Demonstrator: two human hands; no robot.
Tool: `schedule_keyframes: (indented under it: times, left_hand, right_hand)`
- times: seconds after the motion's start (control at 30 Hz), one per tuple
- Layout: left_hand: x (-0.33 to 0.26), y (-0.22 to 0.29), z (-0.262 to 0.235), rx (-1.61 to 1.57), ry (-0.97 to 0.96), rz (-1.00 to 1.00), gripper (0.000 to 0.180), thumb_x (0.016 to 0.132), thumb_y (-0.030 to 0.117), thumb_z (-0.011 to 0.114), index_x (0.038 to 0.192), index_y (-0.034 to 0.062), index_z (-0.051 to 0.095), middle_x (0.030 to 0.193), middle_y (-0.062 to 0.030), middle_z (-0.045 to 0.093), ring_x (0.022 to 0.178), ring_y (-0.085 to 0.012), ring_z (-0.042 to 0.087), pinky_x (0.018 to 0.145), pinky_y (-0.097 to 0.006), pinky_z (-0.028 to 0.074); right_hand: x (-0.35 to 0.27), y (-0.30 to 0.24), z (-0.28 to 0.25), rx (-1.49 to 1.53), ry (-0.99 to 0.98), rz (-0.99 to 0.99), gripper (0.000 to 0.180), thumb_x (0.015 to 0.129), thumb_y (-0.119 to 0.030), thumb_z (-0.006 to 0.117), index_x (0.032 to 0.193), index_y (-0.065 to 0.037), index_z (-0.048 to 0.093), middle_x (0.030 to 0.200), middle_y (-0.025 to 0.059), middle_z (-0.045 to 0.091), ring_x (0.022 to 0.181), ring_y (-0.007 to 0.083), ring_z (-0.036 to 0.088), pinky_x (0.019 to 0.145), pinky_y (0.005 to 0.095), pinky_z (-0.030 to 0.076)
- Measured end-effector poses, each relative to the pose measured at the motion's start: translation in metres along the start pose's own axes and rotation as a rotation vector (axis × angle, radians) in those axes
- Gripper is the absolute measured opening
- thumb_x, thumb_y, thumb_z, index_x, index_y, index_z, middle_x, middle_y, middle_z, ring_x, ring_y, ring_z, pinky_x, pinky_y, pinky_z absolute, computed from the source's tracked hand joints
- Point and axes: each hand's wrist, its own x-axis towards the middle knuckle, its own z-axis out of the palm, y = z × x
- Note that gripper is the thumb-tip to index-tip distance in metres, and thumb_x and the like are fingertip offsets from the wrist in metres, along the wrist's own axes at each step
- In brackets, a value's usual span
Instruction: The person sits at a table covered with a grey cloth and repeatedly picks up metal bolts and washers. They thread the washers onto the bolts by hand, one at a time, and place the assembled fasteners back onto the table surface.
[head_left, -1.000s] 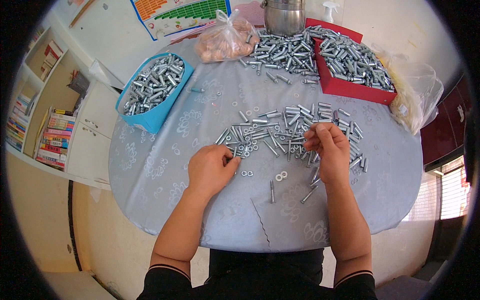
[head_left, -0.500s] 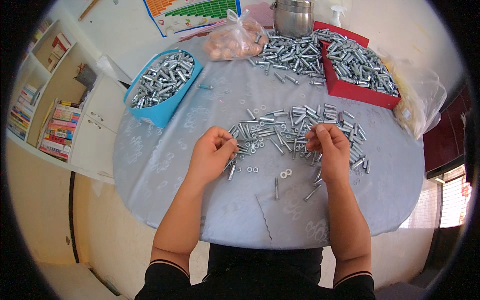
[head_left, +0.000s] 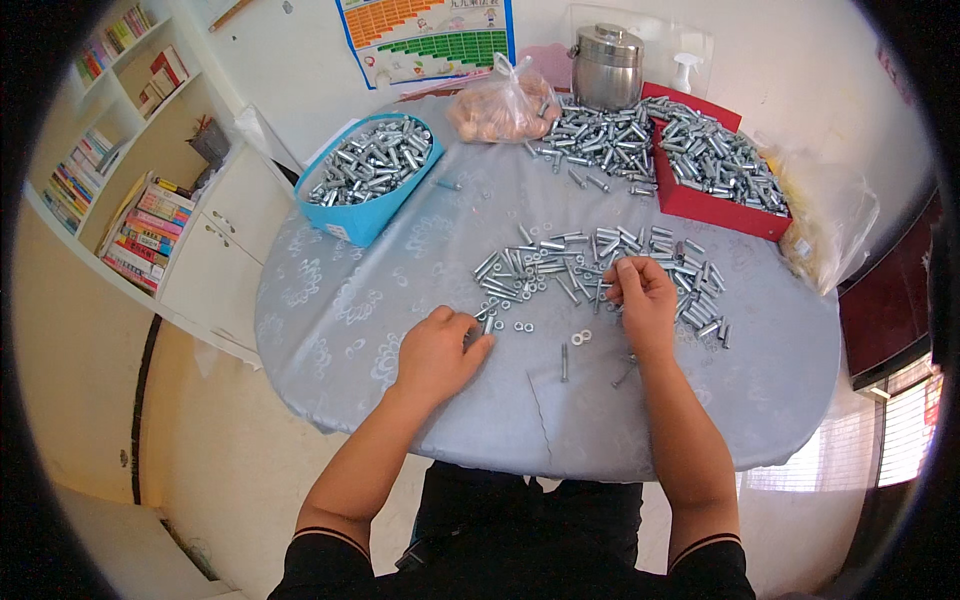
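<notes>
Loose metal bolts [head_left: 570, 284] and metal sleeves lie heaped on the cloth-covered table, with small nuts [head_left: 524, 327] along the heap's near left edge. There my left hand [head_left: 436, 355] rests low over the cloth, thumb apart from its curled fingers, beside an upright-looking metal sleeve [head_left: 489, 325]. At the heap's right part, my right hand [head_left: 645, 300] is pinched, thumb against fingers; what it holds is hidden. Between the hands lie two pale washers [head_left: 578, 339] and a single bolt [head_left: 564, 362]. Another bolt [head_left: 624, 375] lies by my right wrist, partly covered.
A blue container [head_left: 345, 225] full of bolts stands at the far left. A red box [head_left: 715, 212], also full, stands far right beside a loose bolt pile [head_left: 605, 140]. Behind are a tied plastic bag [head_left: 500, 105], a steel pot [head_left: 608, 70] and a clear bag [head_left: 825, 235].
My left hand has moved nearer to me, its thumb and fingers parting from a pinch. My right hand stays pinched over the heap. The whole view has shifted slightly.
</notes>
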Motion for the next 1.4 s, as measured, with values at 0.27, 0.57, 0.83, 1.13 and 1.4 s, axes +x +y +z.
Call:
schedule_keyframes:
  times: [0.27,0.57,0.83,1.13,1.4]
  left_hand:
    - [-0.003,0.006,0.022,-0.013,0.083,0.183,0.019,0.08,0.024,0.07,0.089,0.0074,0.067,0.084,-0.0099,0.061,0.074,-0.0295,0.062,0.065,-0.04,0.051]
    - [0.052,0.046,0.04,-0.086,-0.038,0.376,0.02,0.08,0.021,0.069,0.094,0.0071,0.067,0.086,-0.0108,0.059,0.073,-0.0291,0.059,0.065,-0.039,0.05]
    - [0.077,0.027,0.037,-0.832,-0.172,-0.068,0.03,0.088,0.004,0.06,0.118,0.003,0.062,0.098,-0.0077,0.065,0.081,-0.0144,0.063,0.07,-0.029,0.052]
    - [0.07,0.017,0.05,-0.846,-0.068,-0.071,0.024,0.088,-0.002,0.058,0.112,0.0002,0.065,0.099,-0.0097,0.068,0.087,-0.0153,0.067,0.074,-0.026,0.053]
    - [0.068,0.024,0.045,-0.556,0.09,0.188,0.019,0.082,-0.001,0.062,0.099,0.0015,0.07,0.096,-0.011,0.069,0.084,-0.0209,0.067,0.074,-0.03,0.052]
  right_hand:
    - [0.005,-0.012,-0.005,-0.062,-0.04,0.082,0.02,0.093,-0.02,0.059,0.091,0.0,0.062,0.078,0.0045,0.066,0.06,0.0073,0.056,0.053,0.0217,0.044]
    - [0.017,-0.002,-0.015,-0.255,-0.07,0.057,0.022,0.09,-0.021,0.062,0.09,0.001,0.065,0.076,0.0069,0.068,0.059,0.0096,0.057,0.055,0.0252,0.047]
    - [0.013,-0.029,-0.018,-0.885,-0.606,-0.16,0.02,0.077,-0.021,0.07,0.092,-0.008,0.069,0.088,0.0113,0.068,0.081,0.0285,0.066,0.071,0.0373,0.051]
    - [-0.001,-0.016,-0.019,-0.819,-0.405,-0.357,0.017,0.078,-0.016,0.071,0.092,-0.006,0.066,0.092,0.0102,0.065,0.079,0.0271,0.065,0.068,0.0364,0.052]
    - [-0.003,-0.017,-0.019,-0.646,-0.334,-0.263,0.019,0.079,-0.011,0.072,0.095,-0.003,0.065,0.084,0.0119,0.065,0.069,0.023,0.066,0.062,0.0332,0.052]
